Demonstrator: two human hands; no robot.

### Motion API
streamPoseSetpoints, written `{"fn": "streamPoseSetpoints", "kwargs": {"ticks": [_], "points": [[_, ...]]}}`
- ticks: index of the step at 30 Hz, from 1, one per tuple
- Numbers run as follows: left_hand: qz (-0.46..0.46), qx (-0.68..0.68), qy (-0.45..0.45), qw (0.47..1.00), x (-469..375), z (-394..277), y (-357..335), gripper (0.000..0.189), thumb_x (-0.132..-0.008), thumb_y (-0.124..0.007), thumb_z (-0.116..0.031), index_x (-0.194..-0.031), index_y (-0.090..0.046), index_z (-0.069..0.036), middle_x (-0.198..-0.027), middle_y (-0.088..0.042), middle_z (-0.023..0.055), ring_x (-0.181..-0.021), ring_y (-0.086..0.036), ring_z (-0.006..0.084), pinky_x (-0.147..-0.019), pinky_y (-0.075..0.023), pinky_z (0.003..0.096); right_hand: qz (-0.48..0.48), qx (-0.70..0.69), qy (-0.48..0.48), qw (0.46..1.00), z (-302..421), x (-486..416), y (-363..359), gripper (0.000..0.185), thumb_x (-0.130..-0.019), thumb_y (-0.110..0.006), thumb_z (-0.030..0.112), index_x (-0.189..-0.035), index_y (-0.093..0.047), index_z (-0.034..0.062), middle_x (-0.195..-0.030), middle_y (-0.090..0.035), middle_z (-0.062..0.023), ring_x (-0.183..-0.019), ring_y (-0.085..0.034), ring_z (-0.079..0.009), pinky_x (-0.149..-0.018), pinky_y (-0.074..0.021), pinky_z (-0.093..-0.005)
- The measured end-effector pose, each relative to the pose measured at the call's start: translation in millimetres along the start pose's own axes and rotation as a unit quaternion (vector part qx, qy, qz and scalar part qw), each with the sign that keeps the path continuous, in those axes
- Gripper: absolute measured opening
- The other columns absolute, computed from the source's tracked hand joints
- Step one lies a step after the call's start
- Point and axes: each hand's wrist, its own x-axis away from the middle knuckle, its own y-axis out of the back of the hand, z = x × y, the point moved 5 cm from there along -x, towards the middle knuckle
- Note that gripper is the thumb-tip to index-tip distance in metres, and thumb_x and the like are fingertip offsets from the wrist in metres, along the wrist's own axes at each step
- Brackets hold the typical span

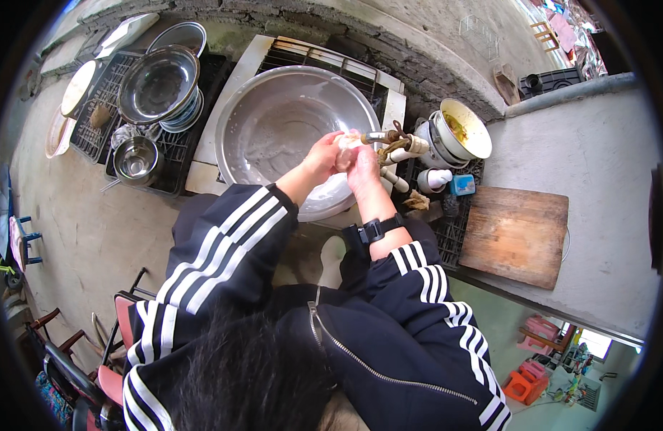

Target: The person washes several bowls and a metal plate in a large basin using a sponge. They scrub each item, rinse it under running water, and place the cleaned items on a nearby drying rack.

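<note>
Both my hands meet over the right side of a wide stainless steel basin (267,126), just by the outlet of a metal tap (378,137). Between my left hand (322,156) and my right hand (365,166) is a small, pale pinkish, wet object (346,152). Fingers cover much of it, so I cannot tell exactly what it is. Some cloudy liquid and pale droplets show inside the basin. White pipes (404,153) join the tap from the right. A black strap with a small device (375,230) circles my right wrist.
Left of the basin, a steel bowl (159,83) rests on stacked dishes, near a steel pot (136,160) on black crates. To the right are a cream enamel bowl (465,129) holding food scraps, a blue box (463,185) and a wooden cutting board (517,234) on a concrete ledge (606,178).
</note>
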Motion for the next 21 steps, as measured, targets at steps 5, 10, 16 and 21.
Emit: {"fn": "streamPoseSetpoints", "kwargs": {"ticks": [5, 10, 16, 21], "points": [[-0.004, -0.079, -0.073, 0.994, -21, 19, -4, 0.022, -0.099, -0.052, -0.019, -0.116, -0.058, -0.007, -0.1, -0.064, 0.0064, -0.084, -0.061, 0.0149, -0.064, -0.0486, 0.0284, -0.11, 0.025, 0.087, 0.99, -1, 9, -1, 0.037, -0.092, -0.062, 0.038, -0.117, -0.058, 0.0117, -0.104, -0.061, -0.0032, -0.094, -0.059, -0.0145, -0.079, -0.0491, -0.0299], [-0.04, -0.073, -0.163, 0.983, -35, 24, 1, 0.041, -0.1, -0.048, -0.039, -0.105, -0.063, -0.002, -0.088, -0.067, 0.0115, -0.073, -0.063, 0.0214, -0.061, -0.0485, 0.0366, -0.101, 0.046, 0.102, 0.989, -12, 0, 2, 0.047, -0.093, -0.062, 0.043, -0.126, -0.054, 0.0107, -0.11, -0.062, -0.003, -0.104, -0.057, -0.0164, -0.09, -0.0481, -0.034], [-0.106, -0.364, -0.168, 0.91, -37, 11, 7, 0.044, -0.098, -0.049, -0.04, -0.099, -0.067, 0.001, -0.103, -0.067, 0.0237, -0.089, -0.065, 0.0311, -0.078, -0.049, 0.0399, -0.019, -0.008, 0.05, 0.999, -17, 3, -14, 0.044, -0.094, -0.062, 0.04, -0.125, -0.055, 0.0111, -0.107, -0.06, -0.0031, -0.103, -0.057, -0.0176, -0.088, -0.0488, -0.0352], [-0.13, -0.472, -0.221, 0.844, -11, -10, -16, 0.041, -0.098, -0.047, -0.039, -0.112, -0.066, -0.006, -0.112, -0.066, 0.0182, -0.104, -0.062, 0.0309, -0.089, -0.0465, 0.0432, -0.008, -0.05, 0.021, 0.998, -3, 6, -19, 0.04, -0.097, -0.06, 0.036, -0.128, -0.053, 0.0117, -0.116, -0.06, -0.0076, -0.108, -0.058, -0.023, -0.094, -0.0495, -0.0417]]}}
